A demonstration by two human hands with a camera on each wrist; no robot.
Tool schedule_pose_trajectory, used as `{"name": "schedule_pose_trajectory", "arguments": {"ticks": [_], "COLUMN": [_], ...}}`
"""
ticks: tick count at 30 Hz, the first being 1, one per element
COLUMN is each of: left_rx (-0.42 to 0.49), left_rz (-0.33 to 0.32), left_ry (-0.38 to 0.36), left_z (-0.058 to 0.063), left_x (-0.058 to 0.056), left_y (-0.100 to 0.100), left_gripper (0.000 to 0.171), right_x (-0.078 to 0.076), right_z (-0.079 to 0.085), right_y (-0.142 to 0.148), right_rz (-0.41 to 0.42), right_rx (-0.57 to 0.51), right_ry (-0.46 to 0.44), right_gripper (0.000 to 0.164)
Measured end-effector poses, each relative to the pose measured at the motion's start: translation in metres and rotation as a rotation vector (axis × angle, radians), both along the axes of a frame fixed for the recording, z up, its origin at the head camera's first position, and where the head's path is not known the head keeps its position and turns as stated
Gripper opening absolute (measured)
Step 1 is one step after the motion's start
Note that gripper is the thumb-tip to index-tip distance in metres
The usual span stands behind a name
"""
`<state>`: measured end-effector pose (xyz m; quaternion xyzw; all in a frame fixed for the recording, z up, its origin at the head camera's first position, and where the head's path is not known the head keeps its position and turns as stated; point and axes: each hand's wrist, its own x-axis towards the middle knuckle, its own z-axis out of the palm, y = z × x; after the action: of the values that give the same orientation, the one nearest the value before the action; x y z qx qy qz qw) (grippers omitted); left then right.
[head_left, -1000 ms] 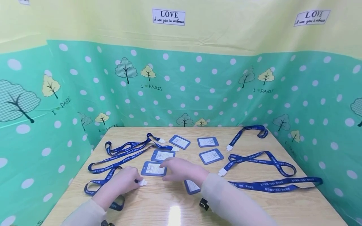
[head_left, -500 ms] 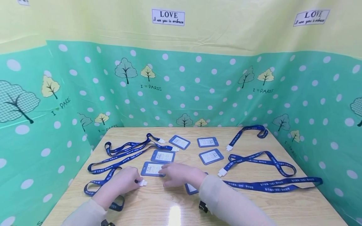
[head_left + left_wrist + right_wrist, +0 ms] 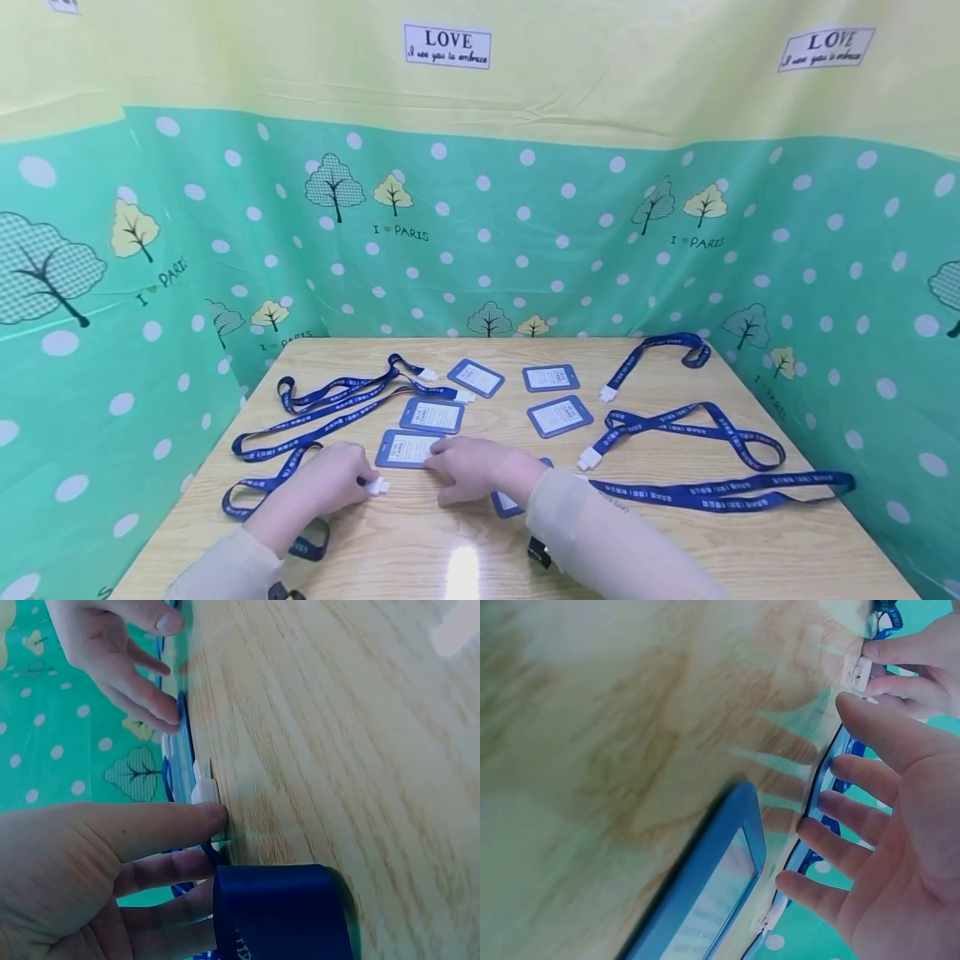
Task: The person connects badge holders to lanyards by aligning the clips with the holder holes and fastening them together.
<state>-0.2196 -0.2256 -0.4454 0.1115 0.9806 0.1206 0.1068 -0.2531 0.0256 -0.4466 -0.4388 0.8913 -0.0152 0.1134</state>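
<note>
Holders [image 3: 558, 417], six flat blue frames, lie on the wood-grain counter [image 3: 405, 550], each with a white printed insert behind its window. The near left holder [image 3: 393, 450] lies between the two hands, slotted end to the left, the word CARD on its insert; the right hand [image 3: 480, 468] covers its other end. The fingers of that hand are spread, their tips at the frame's near edge; how firmly they touch it I cannot tell.

The left hand [image 3: 333, 477] pinches a white clip [image 3: 378, 486] between thumb and index finger, just in front of that holder's slotted end. From the clip runs a dark blue lanyard [image 3: 285, 911] with pale lettering, its strap looping around the left wrist area on the counter.

Two more lanyards [image 3: 273, 451] lie tangled farther back on the left, one clip just beside a second holder [image 3: 431, 415]. Three others [image 3: 720, 492] lie on the right. The right wrist and sleeve [image 3: 592, 525] partly hide another holder [image 3: 508, 504] and the nearest lanyard's clip end. A green dotted curtain [image 3: 495, 196] surrounds the counter.
</note>
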Motion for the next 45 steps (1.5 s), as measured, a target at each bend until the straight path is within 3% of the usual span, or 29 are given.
{"name": "schedule_pose_trajectory", "arguments": {"ticks": [15,25,38,45], "left_rx": [0.033,0.031,0.037,0.026], "left_rz": [0.029,0.032,0.066,0.041], "left_ry": [-0.009,-0.005,-0.035,-0.008], "left_z": [0.000,0.000,-0.002,-0.001], "left_x": [-0.004,-0.005,-0.003,-0.003], "left_y": [-0.003,-0.001,0.001,0.000], "left_gripper": [0.023,0.024,0.023,0.024], "right_x": [0.001,0.001,0.008,0.012], "right_z": [0.005,0.008,0.010,0.013], "right_y": [0.011,0.024,0.028,0.026], "right_rz": [-0.028,-0.079,-0.050,-0.018], "right_rx": [0.013,-0.002,-0.022,-0.039], "right_ry": [0.028,-0.016,-0.026,-0.028], "right_gripper": [0.052,0.043,0.040,0.034]}}
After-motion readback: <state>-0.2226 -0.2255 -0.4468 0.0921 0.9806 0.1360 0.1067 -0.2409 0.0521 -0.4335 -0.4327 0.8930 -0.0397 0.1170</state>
